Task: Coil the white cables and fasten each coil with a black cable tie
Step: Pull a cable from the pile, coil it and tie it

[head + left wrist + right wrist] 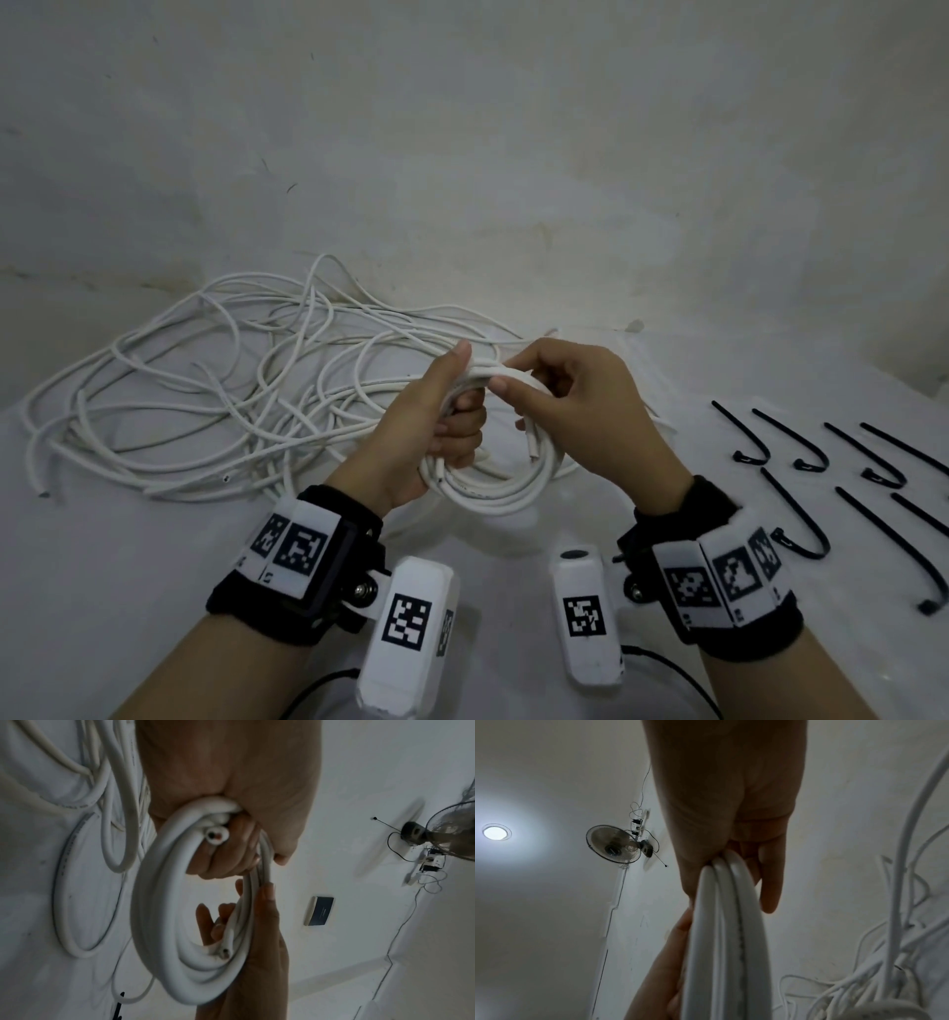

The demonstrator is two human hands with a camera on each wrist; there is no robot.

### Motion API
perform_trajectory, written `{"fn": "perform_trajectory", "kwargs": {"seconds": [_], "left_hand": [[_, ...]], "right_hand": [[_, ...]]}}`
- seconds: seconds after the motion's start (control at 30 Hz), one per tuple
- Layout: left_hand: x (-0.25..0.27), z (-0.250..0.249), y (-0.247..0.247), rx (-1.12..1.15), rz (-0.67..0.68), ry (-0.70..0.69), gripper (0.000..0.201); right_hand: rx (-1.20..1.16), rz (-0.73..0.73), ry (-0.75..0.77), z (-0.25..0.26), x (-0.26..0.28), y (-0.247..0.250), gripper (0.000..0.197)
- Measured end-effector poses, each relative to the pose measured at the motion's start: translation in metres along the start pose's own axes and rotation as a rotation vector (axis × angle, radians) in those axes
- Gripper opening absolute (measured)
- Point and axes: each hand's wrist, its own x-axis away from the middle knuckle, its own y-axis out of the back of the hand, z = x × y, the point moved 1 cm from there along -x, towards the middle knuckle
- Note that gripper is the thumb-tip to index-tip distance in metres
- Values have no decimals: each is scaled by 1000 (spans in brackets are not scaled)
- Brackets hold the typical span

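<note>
Coil: white cable coil (488,483) held at frame centre, above the white table (128,591); both cut ends lie inside the ring.
Left hand: left hand (436,411) gripping the coil's left arc, fingers curled through the ring, thumb up.
Right hand: right hand (575,406) pinching the upper strands, thumb on top.
Loose cables: tangled white cables (205,385) fill the centre-left, reaching the wall edge.
Ties: black cable ties (801,524) lie apart at the right edge.
Open room: bare tabletop, lower left.
</note>
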Motion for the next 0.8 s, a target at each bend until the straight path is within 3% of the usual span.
{"fn": "perform_trajectory", "kwargs": {"seconds": [0.13, 0.3, 0.43, 0.6, 0.8], "left_hand": [[-3, 1, 2, -32, -1, -3, 51], [-3, 2, 8, -130, -141, -63, 54], [-3, 5, 7, -166, -184, -52, 50], [-2, 5, 8, -216, -201, -72, 54], [-7, 8, 12, -186, -190, -189, 38]], "right_hand": [[-19, -35, 19, -7, 3, 1, 12], [-84, -156, -6, -19, 3, 4, 16], [-146, -137, -30, -22, 4, 3, 26], [-66, -138, 12, -25, 4, 3, 21], [-37, -147, 25, -27, 5, 1, 21]]}}
